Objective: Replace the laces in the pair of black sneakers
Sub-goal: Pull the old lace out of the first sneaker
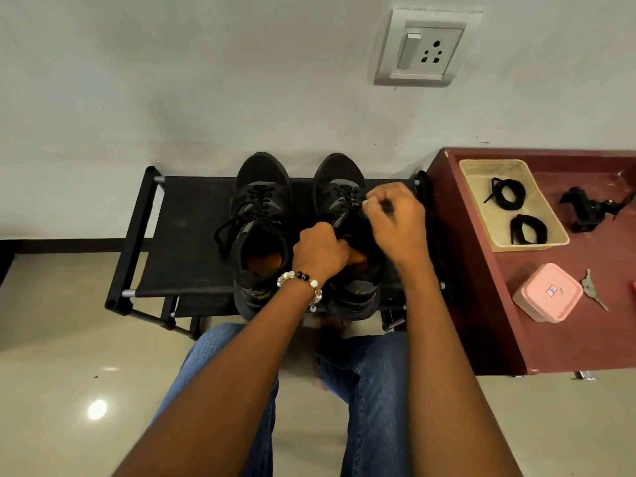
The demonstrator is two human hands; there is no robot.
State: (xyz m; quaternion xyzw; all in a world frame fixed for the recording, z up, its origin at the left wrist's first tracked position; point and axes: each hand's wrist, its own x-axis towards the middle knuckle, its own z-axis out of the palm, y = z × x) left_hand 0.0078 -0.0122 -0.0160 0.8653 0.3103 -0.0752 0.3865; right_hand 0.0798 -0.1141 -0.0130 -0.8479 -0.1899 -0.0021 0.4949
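Observation:
Two black sneakers stand side by side, toes toward the wall, on a black shoe rack (186, 235). The left sneaker (260, 232) is laced, with loose lace ends spilling off its left side. My left hand (320, 251), with a bead bracelet on the wrist, grips the tongue and collar of the right sneaker (339, 187). My right hand (395, 218) pinches that shoe's black lace near the upper eyelets. Two coiled black laces (509, 194) lie in a beige tray (481, 215) on the right.
A maroon table (550, 339) stands right of the rack, bearing the tray, a pink lidded box (547, 292), a key (592, 290) and a small black clamp-like object (588, 210). A wall socket (425, 49) sits above. My knees in jeans are below the rack.

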